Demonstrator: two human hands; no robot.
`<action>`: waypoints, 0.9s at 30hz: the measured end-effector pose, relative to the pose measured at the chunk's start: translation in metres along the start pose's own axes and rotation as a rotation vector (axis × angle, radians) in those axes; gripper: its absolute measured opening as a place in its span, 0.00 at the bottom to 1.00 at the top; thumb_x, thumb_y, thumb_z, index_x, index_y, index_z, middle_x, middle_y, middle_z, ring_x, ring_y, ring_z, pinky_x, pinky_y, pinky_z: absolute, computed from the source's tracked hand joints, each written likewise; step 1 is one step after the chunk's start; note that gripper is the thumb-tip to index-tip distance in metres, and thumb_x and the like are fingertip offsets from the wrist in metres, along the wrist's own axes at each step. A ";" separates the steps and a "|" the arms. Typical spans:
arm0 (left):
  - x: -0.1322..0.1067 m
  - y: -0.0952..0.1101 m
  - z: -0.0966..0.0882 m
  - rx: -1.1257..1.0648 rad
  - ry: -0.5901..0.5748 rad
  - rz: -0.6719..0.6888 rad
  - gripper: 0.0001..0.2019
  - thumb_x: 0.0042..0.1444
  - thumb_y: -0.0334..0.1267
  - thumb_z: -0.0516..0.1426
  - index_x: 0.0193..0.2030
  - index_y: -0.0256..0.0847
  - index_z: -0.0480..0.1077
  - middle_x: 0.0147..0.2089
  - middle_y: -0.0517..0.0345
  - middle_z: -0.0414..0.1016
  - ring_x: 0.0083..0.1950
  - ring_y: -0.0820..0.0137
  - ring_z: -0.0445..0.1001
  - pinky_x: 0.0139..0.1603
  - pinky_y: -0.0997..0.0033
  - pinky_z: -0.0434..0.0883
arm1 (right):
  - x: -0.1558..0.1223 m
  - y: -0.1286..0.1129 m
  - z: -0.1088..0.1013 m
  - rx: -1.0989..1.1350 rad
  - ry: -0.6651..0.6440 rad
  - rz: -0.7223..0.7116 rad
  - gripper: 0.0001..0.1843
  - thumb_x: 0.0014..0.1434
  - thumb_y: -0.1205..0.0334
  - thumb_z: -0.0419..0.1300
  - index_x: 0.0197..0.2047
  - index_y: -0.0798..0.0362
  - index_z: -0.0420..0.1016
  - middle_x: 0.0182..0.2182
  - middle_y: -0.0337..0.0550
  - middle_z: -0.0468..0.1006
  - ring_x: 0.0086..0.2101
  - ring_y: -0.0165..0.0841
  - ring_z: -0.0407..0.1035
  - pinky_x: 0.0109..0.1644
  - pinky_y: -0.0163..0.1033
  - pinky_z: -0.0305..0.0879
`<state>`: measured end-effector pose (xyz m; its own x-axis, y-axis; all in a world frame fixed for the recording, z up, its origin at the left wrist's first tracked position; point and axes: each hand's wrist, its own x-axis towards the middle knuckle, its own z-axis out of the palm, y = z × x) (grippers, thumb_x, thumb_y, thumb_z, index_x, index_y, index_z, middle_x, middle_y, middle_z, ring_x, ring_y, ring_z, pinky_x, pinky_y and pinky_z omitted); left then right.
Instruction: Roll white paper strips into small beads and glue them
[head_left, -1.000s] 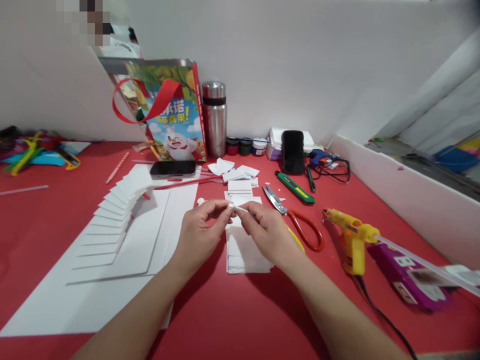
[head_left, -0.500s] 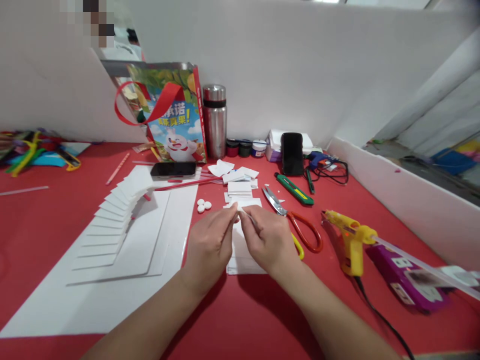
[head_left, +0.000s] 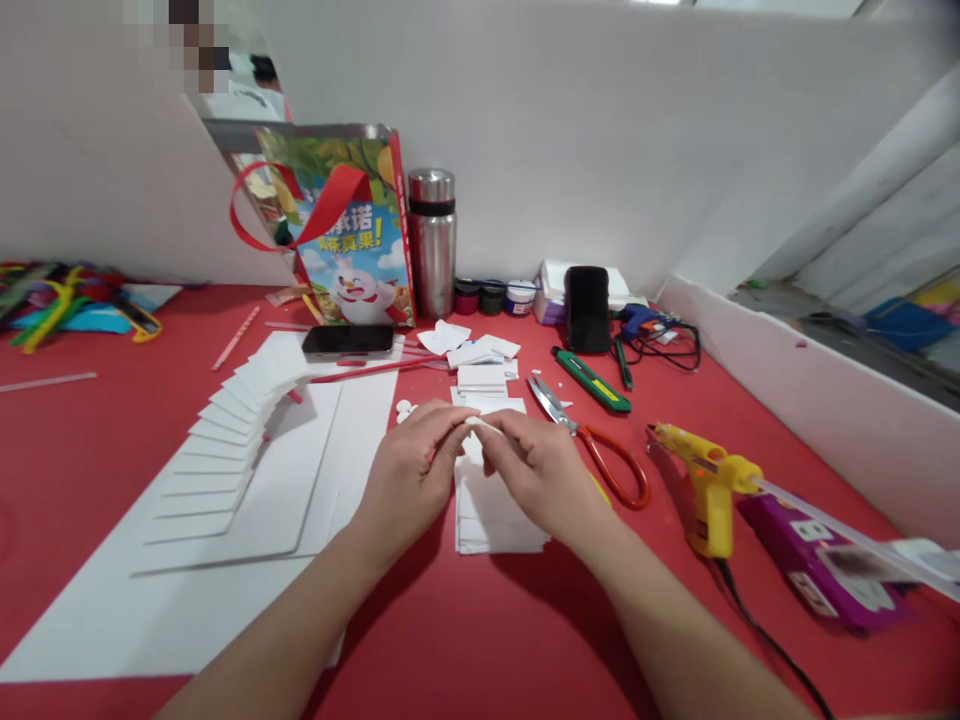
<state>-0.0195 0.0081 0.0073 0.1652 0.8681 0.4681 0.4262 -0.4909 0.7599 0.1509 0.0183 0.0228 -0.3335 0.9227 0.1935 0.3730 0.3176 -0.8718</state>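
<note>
My left hand (head_left: 416,465) and my right hand (head_left: 529,465) meet in the middle, fingertips closed on a small white piece (head_left: 474,422) between them. Most of that piece is hidden by the fingers, so its full shape does not show. Below the hands lies a stack of white sheets (head_left: 495,520). Small white discs (head_left: 403,408) are just beyond my left hand, partly covered by it. Scissors with red handles (head_left: 611,465) lie beside my right hand, their blades pointing away.
At left, fanned white steps (head_left: 217,440) stand on white boards (head_left: 90,620). A yellow glue gun (head_left: 709,490) and purple box (head_left: 817,570) are at right. Behind are a green cutter (head_left: 592,380), phone (head_left: 349,339), steel flask (head_left: 433,245), paint jars (head_left: 491,298) and a bag (head_left: 352,230).
Both hands have shifted and turned slightly, the fingers now flatter around the white piece. My left hand covers part of the discs that showed fully before.
</note>
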 end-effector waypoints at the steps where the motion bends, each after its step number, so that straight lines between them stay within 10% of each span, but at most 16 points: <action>1: 0.001 0.000 0.000 0.025 0.007 0.006 0.11 0.68 0.33 0.53 0.50 0.40 0.76 0.44 0.52 0.77 0.45 0.67 0.74 0.47 0.66 0.70 | 0.002 -0.001 0.000 0.155 -0.015 0.120 0.17 0.68 0.49 0.55 0.37 0.54 0.75 0.24 0.39 0.75 0.21 0.29 0.67 0.30 0.35 0.63; 5: 0.001 -0.001 -0.003 0.060 -0.034 0.007 0.11 0.69 0.33 0.51 0.49 0.40 0.74 0.45 0.53 0.77 0.47 0.66 0.74 0.50 0.65 0.68 | 0.007 0.003 -0.005 0.748 -0.138 0.507 0.25 0.68 0.43 0.51 0.47 0.56 0.74 0.29 0.47 0.80 0.23 0.34 0.74 0.30 0.40 0.72; 12: 0.000 -0.003 -0.003 0.085 -0.100 0.010 0.12 0.69 0.33 0.50 0.51 0.41 0.74 0.47 0.52 0.78 0.48 0.65 0.74 0.50 0.65 0.67 | 0.005 0.007 -0.007 0.977 -0.310 0.503 0.16 0.67 0.50 0.58 0.39 0.56 0.72 0.28 0.38 0.72 0.20 0.22 0.56 0.24 0.32 0.61; 17: 0.001 -0.001 -0.003 0.016 -0.084 -0.064 0.11 0.68 0.35 0.52 0.51 0.42 0.74 0.48 0.53 0.79 0.48 0.66 0.75 0.50 0.66 0.68 | 0.003 0.005 -0.006 0.870 -0.325 0.470 0.15 0.67 0.49 0.57 0.38 0.53 0.69 0.26 0.32 0.61 0.21 0.21 0.46 0.24 0.30 0.46; 27: -0.002 0.001 0.001 -0.062 -0.017 -0.177 0.11 0.67 0.39 0.55 0.48 0.41 0.76 0.47 0.53 0.80 0.46 0.67 0.77 0.48 0.68 0.70 | 0.003 0.009 0.001 0.047 -0.049 0.141 0.18 0.68 0.50 0.54 0.31 0.52 0.70 0.23 0.34 0.64 0.24 0.27 0.57 0.29 0.35 0.51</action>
<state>-0.0190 0.0064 0.0066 0.1078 0.9423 0.3168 0.3942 -0.3331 0.8565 0.1523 0.0232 0.0154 -0.3229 0.9453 0.0459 0.3784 0.1734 -0.9093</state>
